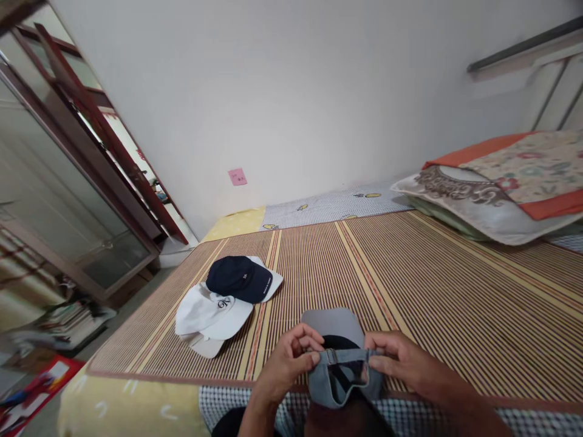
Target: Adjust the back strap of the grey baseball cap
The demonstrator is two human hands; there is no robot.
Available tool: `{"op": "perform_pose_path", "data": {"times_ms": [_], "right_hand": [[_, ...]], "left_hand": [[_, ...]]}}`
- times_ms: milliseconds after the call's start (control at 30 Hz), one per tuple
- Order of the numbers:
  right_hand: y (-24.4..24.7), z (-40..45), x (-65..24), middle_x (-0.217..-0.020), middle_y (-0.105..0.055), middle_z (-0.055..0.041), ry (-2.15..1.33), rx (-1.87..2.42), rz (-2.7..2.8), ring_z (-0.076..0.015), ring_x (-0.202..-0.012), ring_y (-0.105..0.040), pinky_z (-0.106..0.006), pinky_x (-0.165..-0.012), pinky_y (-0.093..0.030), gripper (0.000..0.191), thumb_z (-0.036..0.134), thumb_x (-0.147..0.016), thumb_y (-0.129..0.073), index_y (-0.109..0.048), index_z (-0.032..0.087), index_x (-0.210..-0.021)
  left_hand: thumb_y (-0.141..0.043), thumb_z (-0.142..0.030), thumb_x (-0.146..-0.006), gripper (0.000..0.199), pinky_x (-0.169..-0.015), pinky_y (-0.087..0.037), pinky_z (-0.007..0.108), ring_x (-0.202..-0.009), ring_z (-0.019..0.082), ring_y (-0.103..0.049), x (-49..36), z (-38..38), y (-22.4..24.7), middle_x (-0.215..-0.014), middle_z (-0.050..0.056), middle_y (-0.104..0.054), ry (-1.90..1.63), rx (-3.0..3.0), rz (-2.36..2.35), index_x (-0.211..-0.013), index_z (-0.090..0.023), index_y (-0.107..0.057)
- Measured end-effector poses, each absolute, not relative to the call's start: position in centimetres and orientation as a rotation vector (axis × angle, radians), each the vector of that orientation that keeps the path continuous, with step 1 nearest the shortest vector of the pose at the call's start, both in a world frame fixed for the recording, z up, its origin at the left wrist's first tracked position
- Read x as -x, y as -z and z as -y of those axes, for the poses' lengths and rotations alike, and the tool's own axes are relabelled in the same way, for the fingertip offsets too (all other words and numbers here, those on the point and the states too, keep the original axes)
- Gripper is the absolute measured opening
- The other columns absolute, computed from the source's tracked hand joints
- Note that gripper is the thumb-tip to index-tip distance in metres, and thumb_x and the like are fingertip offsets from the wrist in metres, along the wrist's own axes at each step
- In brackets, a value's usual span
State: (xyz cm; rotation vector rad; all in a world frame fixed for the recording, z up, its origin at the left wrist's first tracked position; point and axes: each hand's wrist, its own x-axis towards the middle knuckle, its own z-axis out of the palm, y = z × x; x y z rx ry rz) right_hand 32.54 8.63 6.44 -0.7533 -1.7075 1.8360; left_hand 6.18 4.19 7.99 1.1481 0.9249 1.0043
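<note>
Near the front edge of the bed is a grey baseball cap [325,394], its brim pointing away from me and its back strap with a metal buckle facing me. My left hand [289,358] pinches the strap's left end beside the buckle. On the other side, my right hand [398,358] grips the strap's right end between thumb and fingers. Farther left lie more caps: a navy cap [234,276] resting on a white one, and a white cap [204,312] with dark lettering overlapping another pale cap.
A striped woven mat [314,267] covers the bed. Pillows [478,200] with an orange floral cloth [537,164] are at the far right. The wall [319,109] rises behind, with a pink note [237,176]. A glass-panelled door [64,176] stands at left.
</note>
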Motion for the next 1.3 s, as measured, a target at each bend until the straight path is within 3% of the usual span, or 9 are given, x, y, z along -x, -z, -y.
{"op": "perform_pose_path", "data": {"times_ms": [133,300,500,700,1000,1167,1300], "right_hand": [[-6.8,-9.5,-32.5,-0.069,-0.054,0.0028,-1.605,0.729,1.794,-0.0151,-0.066,-0.052,-0.027,-0.063,-0.041,0.052,0.071,-0.084,-0.065,-0.061,0.019,-0.077],[-7.1,-9.9,-32.3,-0.07,-0.054,0.0029,-1.568,0.732,1.765,-0.0146,-0.066,-0.05,-0.026,-0.062,-0.039,0.048,0.066,-0.088,-0.063,-0.061,0.019,-0.081],[-7.2,-10.1,-32.4,-0.072,-0.053,0.0024,-1.473,0.796,1.803,-0.0156,-0.069,-0.05,-0.027,-0.063,-0.038,0.046,0.065,-0.089,-0.063,-0.062,0.02,-0.082],[-6.8,-10.6,-32.6,-0.067,-0.046,0.0041,-1.447,0.744,1.825,-0.0133,-0.063,-0.042,-0.026,-0.058,-0.031,0.049,0.066,-0.088,-0.064,-0.059,0.02,-0.074],[-5.6,-11.2,-32.7,-0.068,-0.048,0.0034,-1.4,0.732,1.704,-0.0138,-0.064,-0.044,-0.025,-0.06,-0.035,0.045,0.06,-0.09,-0.065,-0.058,0.019,-0.072],[-5.4,-11.4,-33.1,-0.074,-0.053,0.0019,-1.48,0.645,1.828,-0.0158,-0.07,-0.048,-0.026,-0.063,-0.035,0.046,0.064,-0.083,-0.071,-0.063,0.019,-0.079],[-5.2,-10.9,-33.4,-0.072,-0.051,0.0028,-1.585,0.592,1.868,-0.0155,-0.07,-0.045,-0.027,-0.065,-0.034,0.049,0.065,-0.081,-0.073,-0.058,0.019,-0.073]], "left_hand": [[-0.085,-0.041,-0.076,0.039,-0.063,-0.038,0.022,-0.066,0.011,-0.055,-5.7,-4.5,-8.4,-0.08,0.002,-0.067,-1.0,-1.172,-0.935,-0.1,-0.016,-0.067],[-0.084,-0.048,-0.075,0.041,-0.059,-0.03,0.022,-0.059,0.009,-0.044,-5.2,-4.9,-8.9,-0.067,-0.004,-0.056,-0.966,-1.218,-0.982,-0.096,-0.016,-0.071],[-0.081,-0.056,-0.075,0.043,-0.06,-0.026,0.025,-0.058,0.01,-0.038,-4.9,-5.2,-9.4,-0.063,-0.004,-0.051,-0.855,-1.275,-1.011,-0.075,-0.016,-0.065],[-0.078,-0.054,-0.078,0.041,-0.061,-0.025,0.026,-0.06,0.011,-0.038,-4.4,-5.4,-9.1,-0.064,-0.005,-0.05,-0.888,-1.295,-1.017,-0.077,-0.017,-0.061],[-0.075,-0.048,-0.084,0.036,-0.061,-0.025,0.026,-0.062,0.011,-0.036,-3.9,-5.6,-8.7,-0.066,-0.004,-0.048,-0.9,-1.325,-0.973,-0.077,-0.016,-0.059],[-0.073,-0.049,-0.086,0.037,-0.065,-0.029,0.026,-0.066,0.012,-0.039,-3.3,-6.0,-8.5,-0.07,-0.003,-0.049,-0.942,-1.314,-0.923,-0.077,-0.017,-0.058],[-0.075,-0.05,-0.083,0.038,-0.065,-0.028,0.025,-0.065,0.011,-0.038,-2.9,-5.9,-8.2,-0.069,-0.003,-0.049,-0.951,-1.301,-0.922,-0.076,-0.016,-0.058]]}}
